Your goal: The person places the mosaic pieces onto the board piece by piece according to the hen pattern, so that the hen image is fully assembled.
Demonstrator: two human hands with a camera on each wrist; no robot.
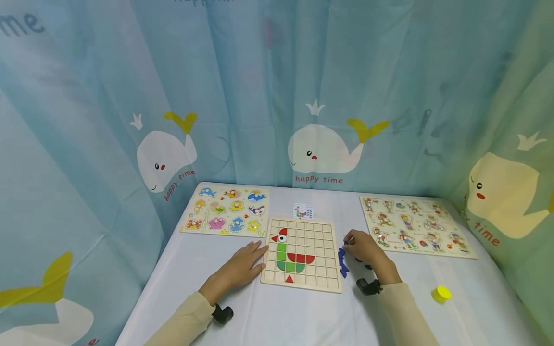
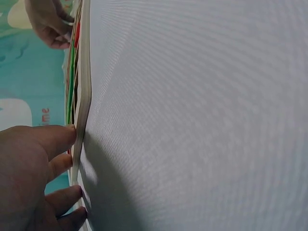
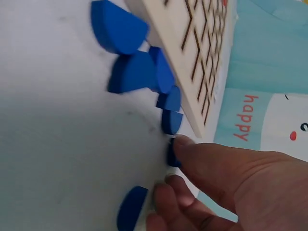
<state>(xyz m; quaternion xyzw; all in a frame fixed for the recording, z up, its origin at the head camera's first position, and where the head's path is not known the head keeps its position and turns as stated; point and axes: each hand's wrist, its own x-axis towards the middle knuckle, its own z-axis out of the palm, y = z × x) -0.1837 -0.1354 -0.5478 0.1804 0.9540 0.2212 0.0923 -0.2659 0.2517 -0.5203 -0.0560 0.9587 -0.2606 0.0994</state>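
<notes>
A wooden grid board (image 1: 326, 283) lies on the table, with red, green and eye-printed pieces set in it as a bird figure (image 1: 291, 257). My left hand (image 1: 240, 264) rests at the board's left edge, fingers extended; in the left wrist view its thumb (image 2: 60, 139) touches the board's side. Beyond the right edge, my right hand (image 1: 363, 247) pinches a small blue piece (image 3: 173, 155) at the far end of a row of blue quarter-round pieces (image 3: 132, 72). The fingertip behind that piece is partly hidden. Another blue piece (image 3: 131, 208) lies beside the curled fingers.
A small picture card (image 1: 303, 211) lies behind the board. A sea-animal puzzle (image 1: 225, 209) is at back left, a puzzle with figures of children (image 1: 415, 226) at back right. A yellow cylinder (image 1: 441, 294) stands at right. A whale-printed curtain (image 1: 259, 96) surrounds the table.
</notes>
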